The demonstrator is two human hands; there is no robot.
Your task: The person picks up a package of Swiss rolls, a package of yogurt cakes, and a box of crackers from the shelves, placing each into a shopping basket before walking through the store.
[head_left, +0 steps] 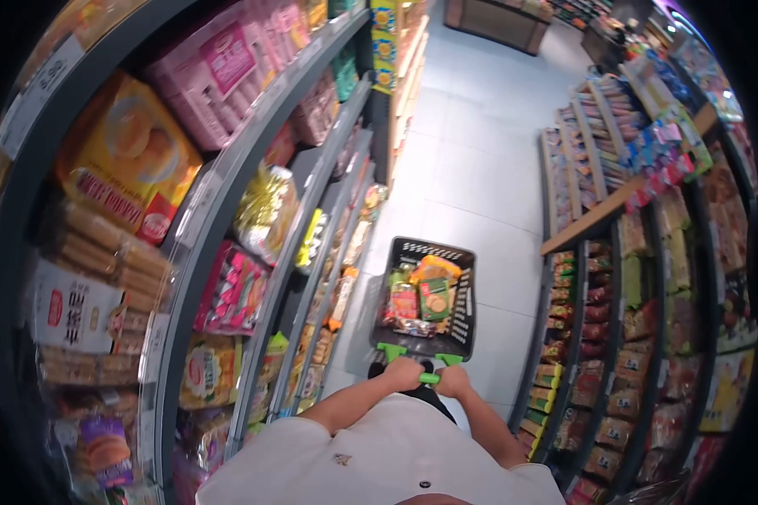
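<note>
Both of my hands grip the green handle (429,379) of a dark shopping cart (470,316), low in the middle of the view. My left hand (403,374) is closed around the handle's left part. Just to its right, my right hand (455,382) wraps the other part, with a short stretch of green showing between them. Inside the cart's basket lie several packaged foods, among them a green packet (435,298) and an orange-yellow bag (438,268). The smaller packs beneath are too blurred to name.
A tall shelf (253,143) of packaged snacks and cakes stands close on my left. Lower racks (589,286) with bagged goods line the right. Between them a pale tiled floor (480,168) runs ahead to a brown display stand (497,25).
</note>
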